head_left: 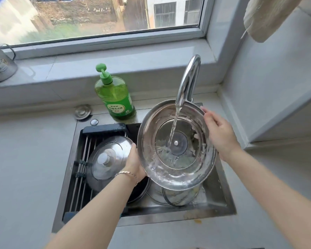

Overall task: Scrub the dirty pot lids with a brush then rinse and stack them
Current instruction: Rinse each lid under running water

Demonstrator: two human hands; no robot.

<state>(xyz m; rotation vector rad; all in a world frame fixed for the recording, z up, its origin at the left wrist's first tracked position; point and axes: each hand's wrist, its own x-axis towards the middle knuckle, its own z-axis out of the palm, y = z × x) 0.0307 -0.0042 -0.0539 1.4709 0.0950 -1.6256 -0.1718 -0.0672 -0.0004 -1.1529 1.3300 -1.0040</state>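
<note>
I hold a large steel pot lid with a glass centre (176, 169) over the sink, its underside turned up and tilted towards me. Water from the curved tap (188, 81) runs onto its middle and pools at the lower rim. My left hand (134, 163) grips the lid's left edge, and my right hand (220, 131) holds its right edge, fingers on the rim. A second steel lid with a knob (108, 159) rests upright on the drain rack (82, 159) at the sink's left. Another glass lid (174, 196) lies in the sink below. No brush is visible.
A green dish soap bottle (116, 94) stands behind the sink (221, 196). A dark pan (138, 191) sits in the sink under my left wrist. A metal mug (0, 65) is on the window sill, far left. A cloth (266, 17) hangs at top right.
</note>
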